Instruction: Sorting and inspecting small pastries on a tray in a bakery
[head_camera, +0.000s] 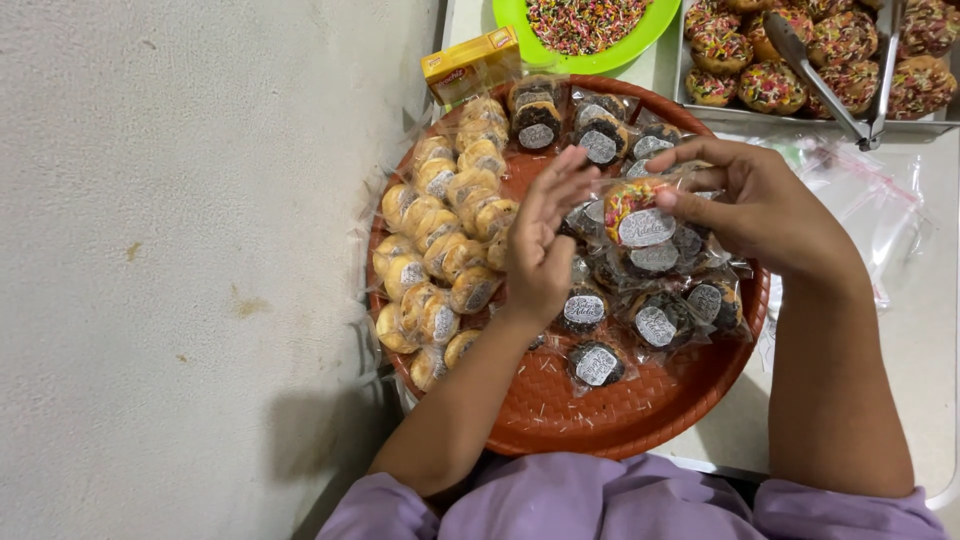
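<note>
From the head view I see my right hand (770, 205) pinching a small clear-wrapped doughnut (632, 205) topped with coloured sprinkles, thumb and fingertips pressed on the wrapper's right edge, so that grip is closed on the packet. The packet carries a round pale sticker on its front and hangs just above the right-hand half of a round red woven tray (600, 415). My left hand (545, 245) stands upright just left of the packet, fingers spread and straight, palm turned toward it, holding nothing; its fingertips come close to the wrapper, though I cannot tell whether they touch. Below both hands the tray is packed with wrapped pieces: a heap of pale golden ones (440, 250) along the left side and dark chocolate ones (660, 320) with the same round stickers on the right and along the top. The tray sits on a light surface (915, 330), whose left edge meets a pale speckled floor (180, 270). Beyond the tray lie a green plate of sprinkles (585, 30), a small yellow box (470, 62) and a metal tray (700, 108) of unwrapped sprinkled doughnuts with metal tongs (835, 100) resting across it. Empty clear bags (870, 200) lie just right of my right hand. Lilac sleeves (600, 500) show at the bottom edge.
</note>
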